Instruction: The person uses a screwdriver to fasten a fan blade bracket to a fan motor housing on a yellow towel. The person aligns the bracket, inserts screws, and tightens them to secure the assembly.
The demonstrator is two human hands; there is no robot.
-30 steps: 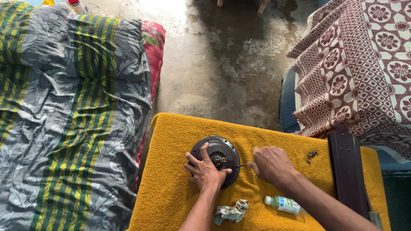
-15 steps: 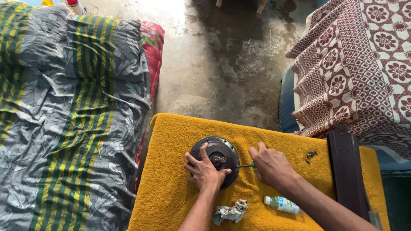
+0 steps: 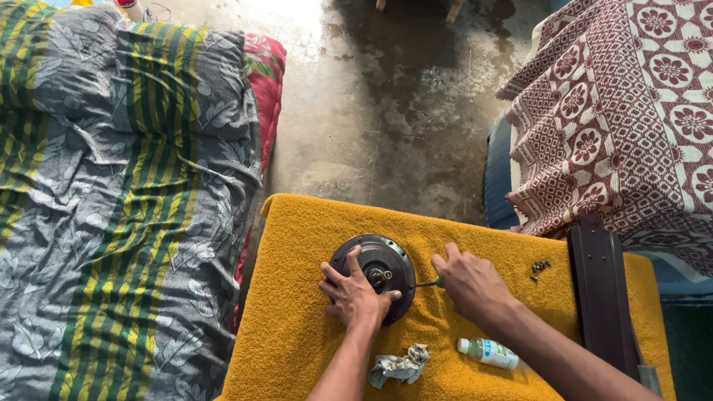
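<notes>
A round dark metal motor housing (image 3: 379,259) with a central shaft lies on a yellow towel-covered surface (image 3: 316,333). My left hand (image 3: 352,295) presses on its near-left side, fingers spread over the rim. My right hand (image 3: 470,285) grips a small screwdriver (image 3: 429,284) with a green handle, its tip pointing left against the housing's right edge. A crumpled grey rag (image 3: 401,366) lies just below my left wrist. A small white and green bottle (image 3: 488,352) lies on its side beside my right forearm.
Several small dark screws (image 3: 540,269) sit on the towel to the right. A dark flat bar (image 3: 602,291) lies along the right edge. A striped grey-green blanket (image 3: 91,215) covers a bed at left, a maroon patterned cloth (image 3: 666,104) at right. Concrete floor (image 3: 382,95) lies beyond.
My right hand has shifted slightly, and the green screwdriver handle now shows between its fingers. My left hand stays on the housing.
</notes>
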